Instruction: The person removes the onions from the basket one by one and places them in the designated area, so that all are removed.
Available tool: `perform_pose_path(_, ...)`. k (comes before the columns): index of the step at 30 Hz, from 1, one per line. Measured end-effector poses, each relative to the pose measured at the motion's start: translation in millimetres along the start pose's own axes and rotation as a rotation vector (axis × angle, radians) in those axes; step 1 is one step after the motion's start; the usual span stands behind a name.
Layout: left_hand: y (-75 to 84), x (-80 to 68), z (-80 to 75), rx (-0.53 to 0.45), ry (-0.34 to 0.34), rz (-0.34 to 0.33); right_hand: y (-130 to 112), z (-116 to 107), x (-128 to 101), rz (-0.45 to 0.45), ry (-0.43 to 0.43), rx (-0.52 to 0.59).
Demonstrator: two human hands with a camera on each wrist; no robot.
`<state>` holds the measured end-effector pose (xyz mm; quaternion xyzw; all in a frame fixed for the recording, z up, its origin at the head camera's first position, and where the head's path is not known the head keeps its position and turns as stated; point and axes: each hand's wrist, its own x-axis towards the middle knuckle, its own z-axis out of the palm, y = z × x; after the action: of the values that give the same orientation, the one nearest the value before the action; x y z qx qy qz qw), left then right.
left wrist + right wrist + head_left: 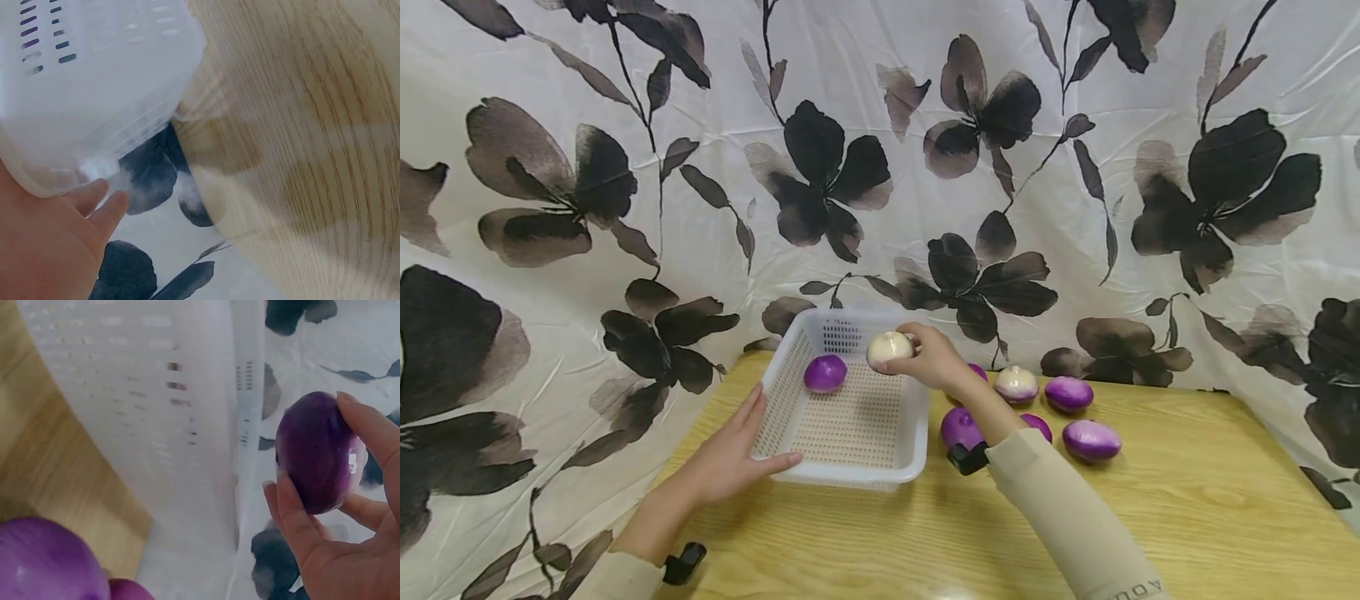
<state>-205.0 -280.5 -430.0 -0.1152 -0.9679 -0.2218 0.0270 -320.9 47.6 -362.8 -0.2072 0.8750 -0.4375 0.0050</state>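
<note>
A white perforated basket (850, 477) stands on the wooden table (1187, 500). One purple onion (825, 372) lies inside it at the back left. My right hand (925, 358) holds another onion (889, 348) above the basket's back right part; in the right wrist view this onion (319, 450) is purple and my fingers (369, 425) curl round it beside the basket wall (156, 394). My left hand (741, 450) rests on the basket's front left corner with straight fingers; the left wrist view shows its fingertips (106, 200) against the basket's rim (94, 75).
Several more purple and white onions lie on the table right of the basket, among them one (1017, 383), another (1069, 393) and a third (1091, 440). A flowered cloth (625, 250) hangs behind and drapes past the table's left edge.
</note>
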Motion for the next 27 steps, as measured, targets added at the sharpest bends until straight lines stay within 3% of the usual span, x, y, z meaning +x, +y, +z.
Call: perform_pose_path(27, -1.3, 2.1, 1.0, -0.005, -0.002, 0.007, 35.2, -24.3, -45.1, -0.003, 0.041, -0.020)
